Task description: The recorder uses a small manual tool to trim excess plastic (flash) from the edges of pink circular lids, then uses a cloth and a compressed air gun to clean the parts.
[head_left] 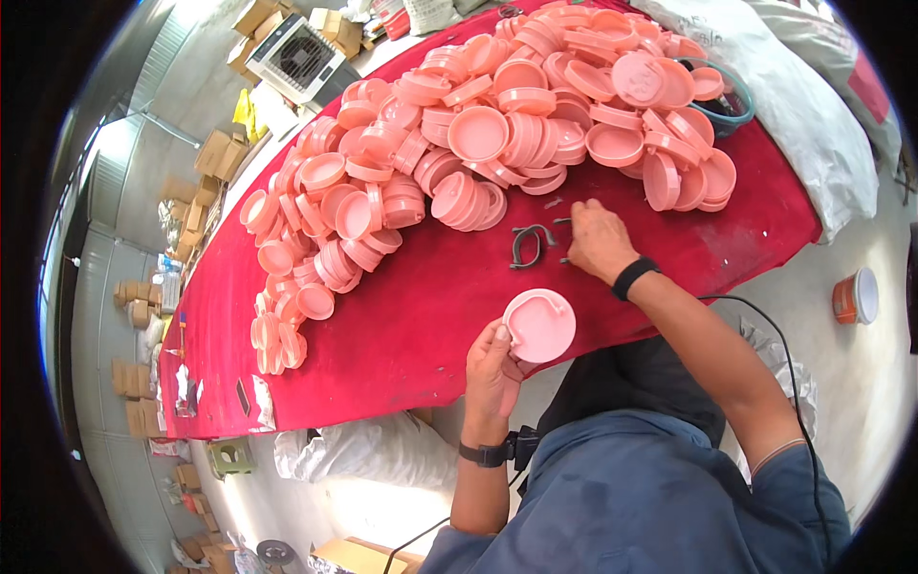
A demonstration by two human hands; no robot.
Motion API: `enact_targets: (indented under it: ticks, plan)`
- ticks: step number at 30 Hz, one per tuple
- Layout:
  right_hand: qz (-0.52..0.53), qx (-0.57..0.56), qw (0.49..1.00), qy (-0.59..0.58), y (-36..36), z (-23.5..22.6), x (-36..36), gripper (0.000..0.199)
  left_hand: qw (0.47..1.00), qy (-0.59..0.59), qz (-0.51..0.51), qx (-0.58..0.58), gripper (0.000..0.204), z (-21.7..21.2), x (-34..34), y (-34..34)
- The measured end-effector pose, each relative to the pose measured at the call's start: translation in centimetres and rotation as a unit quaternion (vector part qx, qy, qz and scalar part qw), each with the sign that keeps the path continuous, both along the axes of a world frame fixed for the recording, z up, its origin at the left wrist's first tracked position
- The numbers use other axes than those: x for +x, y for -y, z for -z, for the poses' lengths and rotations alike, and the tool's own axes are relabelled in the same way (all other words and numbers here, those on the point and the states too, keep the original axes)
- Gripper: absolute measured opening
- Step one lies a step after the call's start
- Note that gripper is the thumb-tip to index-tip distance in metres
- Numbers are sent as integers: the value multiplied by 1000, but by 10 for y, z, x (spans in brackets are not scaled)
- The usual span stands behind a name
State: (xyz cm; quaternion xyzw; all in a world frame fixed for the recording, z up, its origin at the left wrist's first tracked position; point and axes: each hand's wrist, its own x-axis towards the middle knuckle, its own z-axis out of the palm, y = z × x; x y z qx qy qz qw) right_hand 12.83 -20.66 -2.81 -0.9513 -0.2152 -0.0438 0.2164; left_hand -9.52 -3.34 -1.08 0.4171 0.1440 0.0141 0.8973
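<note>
My left hand (491,371) grips a round, shallow pink plastic lid (542,328) by its left rim, held up just over the table's near edge. A pale strip curls along the inside of its upper rim. Farther off and to the right, my right hand (602,241) is at the red cloth with its fingers curled down. Small dark grey ends stick out beside those fingers, but the rest of that item is hidden. Just left of it lies a dark grey curved piece (526,246) with a looped shape.
A large heap of similar pink lids (479,134) covers the far side of the red-clothed table (402,359). A teal basket (734,120) stands at the far right. White sacks (775,105) lean beyond it. A black cable (786,354) runs by my right arm.
</note>
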Motion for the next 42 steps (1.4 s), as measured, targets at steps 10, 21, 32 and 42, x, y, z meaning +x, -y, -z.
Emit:
enact_targets:
  ticks: [10,21,32,42]
  plan:
    - [77,116,987,80,93,-2,9,21,997,44,54,-34,64,-13,27,25]
    - [32,496,810,-310,87,-19,-111,21,986,94,102,94,88,9,39,75]
    - [-13,371,909,-189,103,-35,-126,22,867,74,23,493,34,8,58,85]
    - [17,198,980,-29,112,-36,-126,27,773,144,-2,618,30,-16,62,89]
